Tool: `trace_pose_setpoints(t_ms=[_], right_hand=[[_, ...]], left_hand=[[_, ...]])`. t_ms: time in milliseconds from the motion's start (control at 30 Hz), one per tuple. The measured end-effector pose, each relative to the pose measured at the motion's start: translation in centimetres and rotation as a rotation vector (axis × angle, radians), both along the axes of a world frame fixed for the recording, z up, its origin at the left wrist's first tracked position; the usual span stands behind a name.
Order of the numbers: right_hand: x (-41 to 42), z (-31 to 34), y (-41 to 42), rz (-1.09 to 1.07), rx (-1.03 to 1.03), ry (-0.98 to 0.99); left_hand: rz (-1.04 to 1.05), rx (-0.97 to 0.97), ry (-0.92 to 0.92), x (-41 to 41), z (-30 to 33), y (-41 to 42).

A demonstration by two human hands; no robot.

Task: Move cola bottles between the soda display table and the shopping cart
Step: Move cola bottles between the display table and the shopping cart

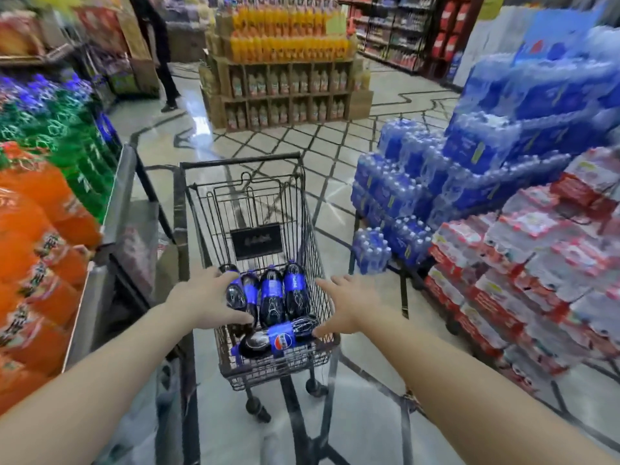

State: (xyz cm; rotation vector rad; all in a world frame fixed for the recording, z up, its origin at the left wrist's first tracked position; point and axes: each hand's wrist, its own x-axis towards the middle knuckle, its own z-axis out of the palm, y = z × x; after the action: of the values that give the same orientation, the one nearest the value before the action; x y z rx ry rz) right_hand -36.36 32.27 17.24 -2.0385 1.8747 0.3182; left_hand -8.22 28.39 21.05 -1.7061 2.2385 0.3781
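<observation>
A dark wire shopping cart (241, 164) stands in front of me in the aisle. Several cola bottles with blue labels lie in its basket; three lie lengthwise (271, 293) and one lies crosswise (280, 338) at the near end. My left hand (204, 298) grips the leftmost cola bottle (236, 292) in the basket, fingers curled round it. Beside the cart's right rim my right hand (345, 305) hovers with fingers spread, its fingertips close to the crosswise bottle's end. The soda display table (110, 209) runs along my left.
Orange and green soda bottles (37, 203) fill the display on the left. Shrink-wrapped water packs (496, 182) are stacked on the right, close to the cart. A juice display (285, 62) stands ahead across tiled floor. A person (161, 45) stands at the far left.
</observation>
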Motion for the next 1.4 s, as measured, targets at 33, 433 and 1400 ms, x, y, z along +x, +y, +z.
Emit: trace_pose_setpoints(t_ms=[33,433,1400], right_hand=[[-0.1,-0.6,-1.4,0.004,0.01,0.007],[-0.2,-8.8,-18.0,-0.009,0.171,-0.018],[0.6,-42.6,-27.0,0.21,0.611,-0.098]], left_hand=[[-0.001,0.006,0.001,-0.3,-0.5,-1.5],[0.019,0.161,0.016,-1.3,-9.4,-18.5],[1.278,0.476,0.362,-5.6,-46.0,-16.8]])
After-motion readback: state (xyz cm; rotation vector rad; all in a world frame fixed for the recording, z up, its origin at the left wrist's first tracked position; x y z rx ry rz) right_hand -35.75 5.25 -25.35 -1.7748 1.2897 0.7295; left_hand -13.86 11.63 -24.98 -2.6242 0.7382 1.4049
